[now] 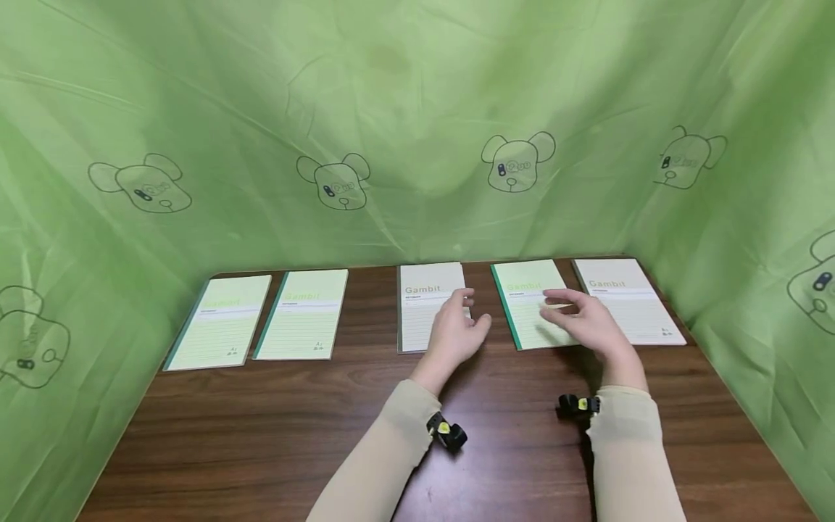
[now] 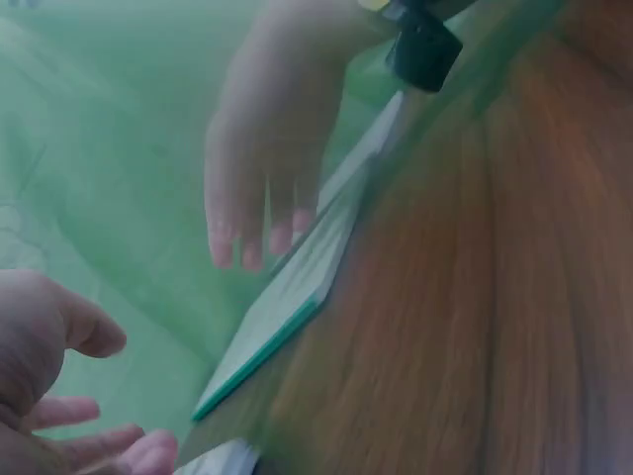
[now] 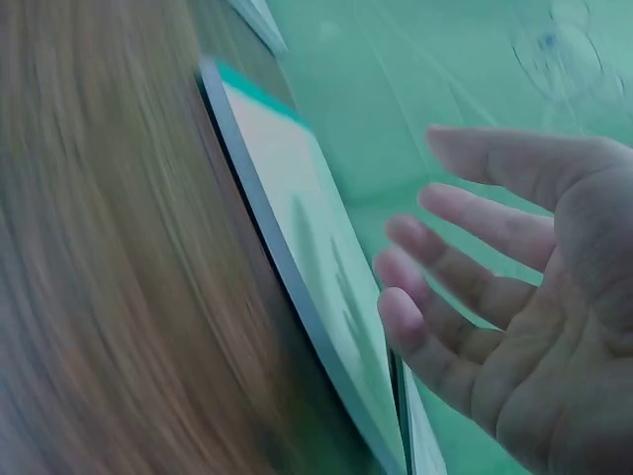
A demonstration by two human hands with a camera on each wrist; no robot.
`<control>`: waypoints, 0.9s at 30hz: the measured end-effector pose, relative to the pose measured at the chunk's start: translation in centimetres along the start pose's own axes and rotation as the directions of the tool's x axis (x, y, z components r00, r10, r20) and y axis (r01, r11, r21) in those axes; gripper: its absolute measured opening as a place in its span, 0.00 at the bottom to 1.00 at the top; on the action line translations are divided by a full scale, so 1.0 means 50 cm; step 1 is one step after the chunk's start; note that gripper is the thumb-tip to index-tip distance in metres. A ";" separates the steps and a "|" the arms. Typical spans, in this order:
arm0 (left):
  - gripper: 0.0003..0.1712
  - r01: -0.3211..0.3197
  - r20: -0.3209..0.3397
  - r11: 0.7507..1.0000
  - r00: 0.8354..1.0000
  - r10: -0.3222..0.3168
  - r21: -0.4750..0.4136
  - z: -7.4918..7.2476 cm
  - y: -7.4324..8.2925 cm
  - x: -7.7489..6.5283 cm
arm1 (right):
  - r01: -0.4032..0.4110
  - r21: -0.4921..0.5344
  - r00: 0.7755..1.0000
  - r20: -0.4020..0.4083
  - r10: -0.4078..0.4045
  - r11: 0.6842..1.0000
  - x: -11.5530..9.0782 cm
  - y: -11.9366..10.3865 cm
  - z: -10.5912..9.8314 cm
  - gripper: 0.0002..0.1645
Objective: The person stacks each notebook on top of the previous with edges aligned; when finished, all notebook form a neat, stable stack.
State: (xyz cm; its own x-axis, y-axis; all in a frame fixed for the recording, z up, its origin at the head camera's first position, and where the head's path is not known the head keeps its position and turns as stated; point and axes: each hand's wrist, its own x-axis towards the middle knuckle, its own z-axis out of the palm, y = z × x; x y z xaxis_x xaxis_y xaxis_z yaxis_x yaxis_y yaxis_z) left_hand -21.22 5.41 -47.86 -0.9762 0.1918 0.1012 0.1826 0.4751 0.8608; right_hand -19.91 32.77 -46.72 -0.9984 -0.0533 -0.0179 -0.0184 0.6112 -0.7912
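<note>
Several Gambit notebooks lie in a row along the back of the wooden table. My left hand (image 1: 454,331) hovers over the right side of a white notebook (image 1: 417,319) with a grey spine, its fingers loosely bent around nothing. Above the right part of a green-spined notebook (image 1: 531,319), my right hand (image 1: 590,324) hangs with fingers and thumb apart and holds nothing. A second white notebook (image 1: 629,312) lies at the far right, partly behind that hand. In the right wrist view, the fingers (image 3: 455,341) are spread clear of the green-spined notebook (image 3: 297,208).
Two more notebooks, a pale green one (image 1: 218,322) and another beside it (image 1: 303,319), lie at the left. A green curtain (image 1: 417,217) with bear drawings surrounds the brown table (image 1: 274,442) at the back and sides. Each wrist wears a small black camera (image 1: 447,433).
</note>
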 end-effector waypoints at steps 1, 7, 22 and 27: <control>0.34 -0.002 0.006 1.000 1.000 0.002 -0.013 0.011 0.003 0.002 | -0.013 -0.035 1.000 -0.013 0.013 0.999 -0.002 0.008 -0.008 0.34; 0.38 0.040 0.138 0.999 0.990 -0.040 0.003 0.079 0.023 -0.001 | -0.095 -0.226 0.995 -0.043 0.088 0.970 -0.008 0.047 -0.037 0.40; 0.34 0.091 0.159 0.992 0.982 -0.104 0.086 0.122 0.042 -0.007 | -0.147 -0.149 0.989 -0.010 0.147 0.978 0.000 0.047 -0.030 0.43; 0.33 0.078 0.158 0.994 0.983 -0.089 0.076 0.137 0.033 -0.006 | -0.164 -0.089 0.986 -0.015 0.163 0.982 0.002 0.047 -0.024 0.46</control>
State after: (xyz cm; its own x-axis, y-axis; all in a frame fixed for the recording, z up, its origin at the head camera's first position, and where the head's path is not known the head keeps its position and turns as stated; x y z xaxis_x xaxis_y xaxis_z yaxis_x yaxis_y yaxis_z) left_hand -19.80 11.99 -49.90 -0.9577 0.2822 -0.0558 0.1146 0.5521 0.8259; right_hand -20.12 35.16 -47.85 -0.9887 0.0594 -0.1374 0.1408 0.6797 -0.7198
